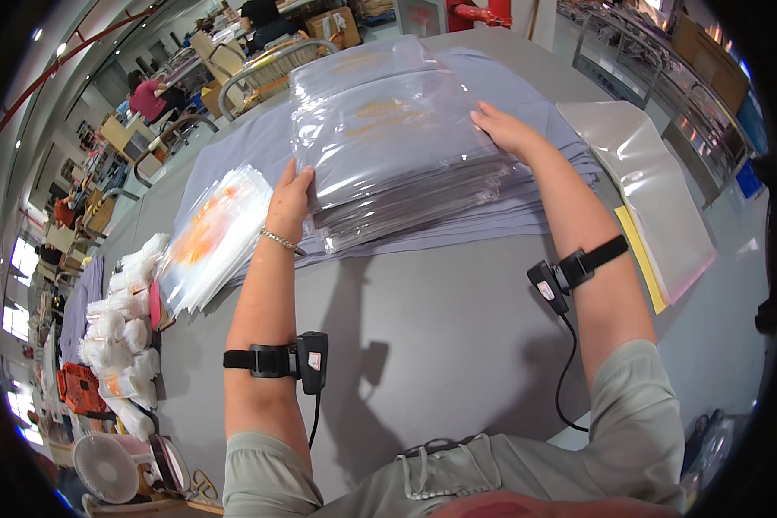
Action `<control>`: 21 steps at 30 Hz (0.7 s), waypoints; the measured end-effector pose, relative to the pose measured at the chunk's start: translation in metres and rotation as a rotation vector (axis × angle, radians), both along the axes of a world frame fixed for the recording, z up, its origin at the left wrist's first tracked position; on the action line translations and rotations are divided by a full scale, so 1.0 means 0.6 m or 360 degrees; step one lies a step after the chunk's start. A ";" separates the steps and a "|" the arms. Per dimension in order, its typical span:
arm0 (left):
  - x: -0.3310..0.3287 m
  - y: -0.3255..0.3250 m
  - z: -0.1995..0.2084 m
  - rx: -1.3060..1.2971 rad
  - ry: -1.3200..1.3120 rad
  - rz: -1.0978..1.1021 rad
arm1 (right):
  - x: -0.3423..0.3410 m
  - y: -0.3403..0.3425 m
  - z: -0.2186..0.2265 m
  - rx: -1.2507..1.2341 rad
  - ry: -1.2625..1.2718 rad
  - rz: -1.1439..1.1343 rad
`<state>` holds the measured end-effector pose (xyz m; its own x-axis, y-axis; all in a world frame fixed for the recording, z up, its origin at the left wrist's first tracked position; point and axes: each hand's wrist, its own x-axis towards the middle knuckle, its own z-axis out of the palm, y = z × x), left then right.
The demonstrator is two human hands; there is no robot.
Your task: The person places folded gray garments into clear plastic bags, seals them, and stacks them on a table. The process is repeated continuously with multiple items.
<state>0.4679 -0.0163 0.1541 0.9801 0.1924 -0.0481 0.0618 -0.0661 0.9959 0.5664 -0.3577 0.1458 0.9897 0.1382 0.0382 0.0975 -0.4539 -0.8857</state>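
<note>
A thick stack of clear plastic bags point(380, 129) with faint golden print lies at the far middle of the table. Greyish lavender shows through the bags; whether they are filled, I cannot tell. At the stack's left edge, my left hand point(292, 197) has its fingers closed on the side, thumb uppermost. My right hand point(505, 131) grips the right edge, farther back, with the thumb over the top bag. Beneath the stack spreads a pile of lavender-grey cloth point(527, 211). Left of my left wrist is a fanned pile of clear bags point(224, 226) with orange print.
Rolled bundles of white plastic bags point(121, 328) line the table's left side, by an orange-red box point(79, 387) and a white fan point(108, 466). Clear plastic sheeting point(656, 186) over a yellow sheet point(643, 259) hangs at the right edge. A metal rack point(647, 73) stands beyond.
</note>
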 end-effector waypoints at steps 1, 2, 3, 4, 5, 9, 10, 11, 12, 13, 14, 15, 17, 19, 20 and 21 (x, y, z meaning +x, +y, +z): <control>0.002 0.003 0.001 0.0067 0.0045 0.0090 | 0.006 -0.005 0.000 0.0091 0.0105 -0.0061; 0.000 0.006 0.000 0.0141 0.0102 0.0150 | 0.008 -0.017 0.000 0.0055 -0.0056 -0.0113; -0.006 0.013 0.000 0.0195 0.0026 0.0224 | 0.010 -0.036 0.003 0.0009 -0.0183 -0.0260; -0.021 0.025 -0.003 0.0248 -0.0131 0.0246 | 0.002 -0.073 0.002 -0.0057 -0.0298 -0.0430; -0.038 0.035 -0.009 0.0437 -0.0282 0.0233 | -0.026 -0.130 -0.007 -0.0200 -0.0342 -0.0518; -0.187 0.075 -0.058 0.0739 -0.0574 0.0153 | -0.169 -0.405 -0.045 -0.0849 -0.0631 -0.0985; -0.229 0.084 -0.072 0.0795 -0.0452 0.0125 | -0.216 -0.474 -0.061 -0.1107 -0.0534 -0.1106; -0.268 0.093 -0.087 0.0808 -0.0348 0.0093 | -0.260 -0.534 -0.079 -0.1226 -0.0406 -0.1100; -0.303 0.099 -0.105 0.0735 -0.0303 0.0121 | -0.295 -0.574 -0.107 -0.1330 -0.0428 -0.1176; -0.337 0.100 -0.123 0.0617 -0.0234 0.0170 | -0.323 -0.605 -0.133 -0.1305 -0.0392 -0.1098; -0.368 0.099 -0.139 0.0555 -0.0157 0.0241 | -0.339 -0.621 -0.160 -0.1328 -0.0190 -0.1153; -0.398 0.098 -0.152 0.0475 -0.0072 0.0325 | -0.348 -0.629 -0.185 -0.1131 -0.0269 -0.1138; -0.459 0.086 -0.175 0.0397 0.0018 0.0395 | -0.353 -0.637 -0.211 -0.0786 -0.0177 -0.1166; -0.513 0.077 -0.186 0.0303 0.0075 0.0482 | -0.339 -0.639 -0.210 -0.0905 -0.0200 -0.1121; -0.539 0.074 -0.188 0.0262 0.0086 0.0519 | -0.332 -0.637 -0.206 -0.0958 -0.0163 -0.1135; -0.562 0.072 -0.188 0.0209 0.0116 0.0558 | -0.328 -0.636 -0.200 -0.0838 -0.0217 -0.1005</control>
<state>0.1306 0.0271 0.0416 0.8487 0.5245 -0.0680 0.1737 -0.1549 0.9725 0.3697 -0.7391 0.0260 0.8785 -0.4078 0.2488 -0.2232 -0.8109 -0.5410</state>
